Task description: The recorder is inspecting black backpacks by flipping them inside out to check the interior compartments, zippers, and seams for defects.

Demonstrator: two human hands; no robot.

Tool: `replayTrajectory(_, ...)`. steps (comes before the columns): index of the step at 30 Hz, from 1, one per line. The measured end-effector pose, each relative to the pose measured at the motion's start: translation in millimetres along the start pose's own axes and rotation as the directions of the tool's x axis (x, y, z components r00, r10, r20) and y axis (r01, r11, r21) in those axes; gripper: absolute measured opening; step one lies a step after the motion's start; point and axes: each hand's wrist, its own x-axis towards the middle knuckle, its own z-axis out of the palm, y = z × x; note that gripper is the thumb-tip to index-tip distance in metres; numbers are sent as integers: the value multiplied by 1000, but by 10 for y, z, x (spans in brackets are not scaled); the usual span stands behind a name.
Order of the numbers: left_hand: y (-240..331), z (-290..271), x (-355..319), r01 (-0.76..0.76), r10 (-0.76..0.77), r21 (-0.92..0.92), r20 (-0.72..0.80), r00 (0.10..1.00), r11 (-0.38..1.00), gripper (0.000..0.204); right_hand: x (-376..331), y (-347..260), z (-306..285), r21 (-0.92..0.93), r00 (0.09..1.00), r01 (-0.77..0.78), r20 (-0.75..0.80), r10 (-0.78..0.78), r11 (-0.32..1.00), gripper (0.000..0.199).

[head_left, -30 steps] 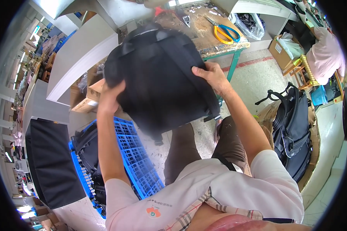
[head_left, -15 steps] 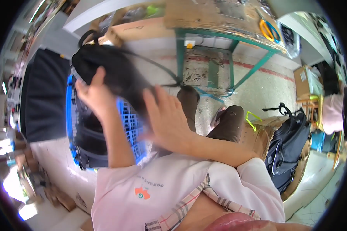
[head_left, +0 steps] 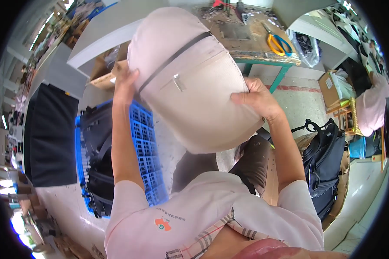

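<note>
Watching remotely through the head camera, I find the bench (head_left: 245,56) biggest: a worn top on green legs, ahead of the right grip (head_left: 262,101). Well outside the left grip (head_left: 126,88) stands a black block (head_left: 52,138). Nearer that grip, below it and partly behind the forearm, a blue crate (head_left: 143,134) carries black packs (head_left: 99,149), probably gathered there to keep them together and off the floor. Out to the right of the right grip, and lower, a carton (head_left: 344,177) holds another pack (head_left: 324,162), straps uppermost, perhaps so it can be lifted easily.

Between the grips, in the air above the knees, is the bag (head_left: 207,108): pale, rounded, its broad face turned up toward the wearer. Each grip is closed on one edge; the right thumb lies on the face. The left fingers are mostly hidden, so I cannot tell how firmly they pinch. Holding opposite sides probably keeps the face spread and visible.

Beyond the right grip, scissors (head_left: 280,42) with yellow and blue handles lie on the bench. A dark strap (head_left: 175,62) slants across the bag from beside the left grip; smallest, a shiny tab (head_left: 178,83) sits between both grips.
</note>
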Motion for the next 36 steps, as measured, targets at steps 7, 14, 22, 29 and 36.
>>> replayTrajectory(7, -23, 435, 309, -169, 155, -133, -111, 982, 977, 26, 186, -153, -470, -132, 960, -104, -274, 64, 986, 25)
replayTrajectory(14, 9, 555, 591, -157, 141, -61, -215, 967, 986, 24, 481, -233, -721, -115, 942, -149, -317, 106, 982, 27)
replayTrajectory(22, -57, 609, 787, -70, 43, -108, -235, 971, 992, 24, 764, -93, -1017, -104, 952, -174, -274, 140, 979, 32)
replayTrajectory(29, -77, 676, 853, -49, 14, -160, -209, 978, 986, 26, 706, -218, -984, -99, 936, -176, -326, 135, 979, 31)
replayTrajectory(36, -167, 746, 773, 10, -39, -189, -146, 988, 982, 25, 502, -123, -967, -53, 917, -197, -364, 165, 979, 29)
